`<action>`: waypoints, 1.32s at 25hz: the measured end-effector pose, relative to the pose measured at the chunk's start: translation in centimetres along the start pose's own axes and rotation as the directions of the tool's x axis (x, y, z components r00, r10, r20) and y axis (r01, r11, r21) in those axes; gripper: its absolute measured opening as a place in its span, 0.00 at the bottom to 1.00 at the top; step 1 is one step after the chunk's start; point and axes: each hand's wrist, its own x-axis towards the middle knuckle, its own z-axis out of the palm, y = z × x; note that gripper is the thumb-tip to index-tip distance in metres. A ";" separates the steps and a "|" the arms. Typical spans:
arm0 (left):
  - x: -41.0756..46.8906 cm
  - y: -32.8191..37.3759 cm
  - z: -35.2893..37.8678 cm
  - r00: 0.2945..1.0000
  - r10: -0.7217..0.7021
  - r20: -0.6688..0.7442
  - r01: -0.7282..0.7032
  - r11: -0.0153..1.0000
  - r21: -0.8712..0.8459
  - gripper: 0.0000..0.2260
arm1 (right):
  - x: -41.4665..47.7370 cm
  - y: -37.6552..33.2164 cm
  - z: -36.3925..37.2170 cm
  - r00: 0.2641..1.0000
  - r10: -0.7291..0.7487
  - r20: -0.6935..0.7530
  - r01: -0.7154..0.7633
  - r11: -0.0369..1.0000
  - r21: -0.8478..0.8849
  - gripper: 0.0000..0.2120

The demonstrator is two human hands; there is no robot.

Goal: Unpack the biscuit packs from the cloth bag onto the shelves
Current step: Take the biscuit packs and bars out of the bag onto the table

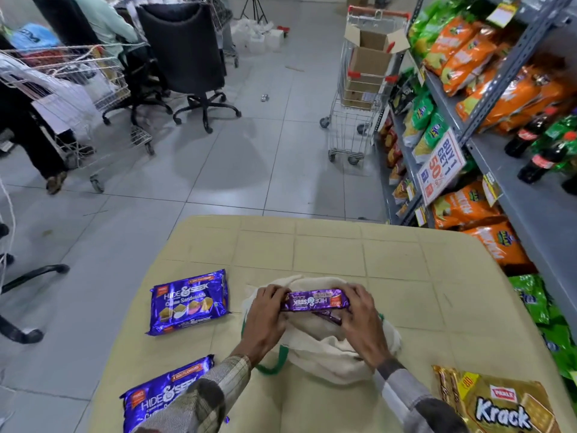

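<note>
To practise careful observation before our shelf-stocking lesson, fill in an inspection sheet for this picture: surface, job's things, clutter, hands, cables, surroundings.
Surface: beige table with a tile-patterned top.
Job's things: cloth bag lies open mid-table; slim purple pack held over its mouth; two large purple packs lie left of the bag; gold Krack pack at the near right.
Clutter: nothing seen on the table.
Hands: left hand and right hand each grip one end of the slim pack.
Cables: thin white cords at the far left edge.
Surroundings: shelves of snack bags and cola bottles on the right; trolley holding a cardboard box beyond; office chairs on the tiled floor.
</note>
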 end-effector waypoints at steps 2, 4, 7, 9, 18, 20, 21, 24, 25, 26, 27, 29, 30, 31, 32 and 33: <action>0.4 0.4 -0.8 1.000 -0.011 -0.029 0.010 0.999 -0.042 0.20 | 1.8 -1.5 -0.8 1.000 -0.007 -0.001 0.007 0.997 0.079 0.26; 1.3 1.2 -1.3 0.997 -0.041 -0.061 0.035 0.996 -0.088 0.18 | 3.8 -2.4 -1.4 0.999 -0.017 -0.041 0.022 0.991 0.133 0.29; 3.1 2.1 -1.5 0.972 -0.175 -0.158 0.141 0.968 -0.205 0.19 | 7.3 -4.7 -0.6 0.984 0.139 -0.112 -0.099 0.946 0.309 0.30; 3.7 3.0 -1.5 0.927 -0.303 -0.222 0.232 0.926 -0.297 0.18 | 8.7 -7.6 0.6 0.950 0.312 -0.028 -0.264 0.844 0.467 0.25; -3.7 1.3 0.1 0.887 -0.449 -0.107 0.306 0.745 -0.593 0.17 | 5.4 -9.7 8.0 0.894 0.176 0.411 -0.250 0.959 0.135 0.32; -6.2 -1.5 -0.7 0.881 -0.428 -0.200 0.291 0.825 -0.485 0.20 | 3.4 -8.4 7.9 0.859 0.146 0.491 -0.196 0.979 0.053 0.31; -7.2 -2.9 -1.1 0.887 -0.377 -0.266 0.267 0.890 -0.370 0.23 | 2.2 -7.9 7.6 0.841 0.129 0.526 -0.163 0.986 0.019 0.30; -10.1 -6.0 -2.0 0.982 -0.070 -0.175 0.073 0.997 0.008 0.35 | -2.5 -6.1 7.5 0.787 0.059 0.614 -0.021 0.997 -0.069 0.31; -11.3 -6.5 -1.8 0.997 0.013 -0.080 -0.007 0.997 0.077 0.34 | -4.2 -5.6 7.6 0.765 0.037 0.643 0.023 0.996 -0.085 0.31; -12.6 -6.8 -1.4 0.998 0.061 0.010 -0.062 0.992 0.109 0.30 | -6.0 -5.1 7.7 0.747 0.022 0.665 0.045 0.995 -0.084 0.32; -14.2 -7.1 -0.9 0.994 0.075 0.074 -0.083 0.990 0.112 0.26 | -7.6 -4.6 7.9 0.733 0.020 0.680 0.044 0.996 -0.076 0.33; -17.3 -7.4 0.1 0.990 0.019 0.139 -0.028 0.998 0.063 0.21 | -10.8 -4.1 8.0 0.721 0.025 0.692 0.030 0.997 -0.067 0.32; -18.7 -7.5 0.6 0.988 -0.030 0.154 0.027 0.999 0.021 0.21 | -12.2 -3.9 8.1 0.721 0.022 0.693 0.035 0.997 -0.069 0.30; -19.8 -7.4 1.1 0.982 -0.079 0.169 0.084 0.996 -0.022 0.21 | -13.5 -3.6 8.2 0.724 0.012 0.690 0.050 0.996 -0.069 0.29; -20.7 -7.3 1.7 0.975 -0.125 0.185 0.137 0.989 -0.050 0.22 | -14.6 -3.2 8.4 0.724 0.001 0.690 0.066 0.995 -0.071 0.28; -21.4 -7.0 2.1 0.967 -0.159 0.201 0.174 0.983 -0.059 0.23 | -15.5 -2.7 8.5 0.724 -0.006 0.690 0.081 0.994 -0.077 0.28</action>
